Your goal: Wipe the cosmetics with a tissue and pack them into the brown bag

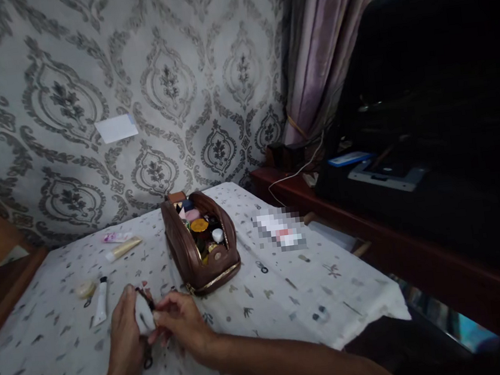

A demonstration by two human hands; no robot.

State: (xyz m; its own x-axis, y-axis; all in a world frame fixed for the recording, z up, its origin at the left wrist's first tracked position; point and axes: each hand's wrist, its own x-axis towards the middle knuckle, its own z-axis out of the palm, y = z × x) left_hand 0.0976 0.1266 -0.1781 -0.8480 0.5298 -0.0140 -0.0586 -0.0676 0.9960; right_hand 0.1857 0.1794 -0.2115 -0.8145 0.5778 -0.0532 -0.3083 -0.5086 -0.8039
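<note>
My left hand [122, 331] is closed round a small white object [144, 317] with dark marks and a dark strip along its top edge; its exact kind does not show. From the other side, the fingers of my right hand [182, 323] pinch its right edge. To the left lie a white tube [101, 300] with a black cap and a small round pale jar [85, 289]. A brown toiletry bag [183, 261] stands unzipped beyond my hands, filled with several small jars and bottles. Farther back lie a gold tube [124, 249] and a pink-and-white tube [116, 236].
A patterned white cloth [272, 305] covers the table. On its right side is a pixelated white item [281, 230]. A dark red wooden unit [423, 246] with a large black screen [428, 83] borders the right. Wooden furniture [0, 258] stands at left, and a papered wall behind.
</note>
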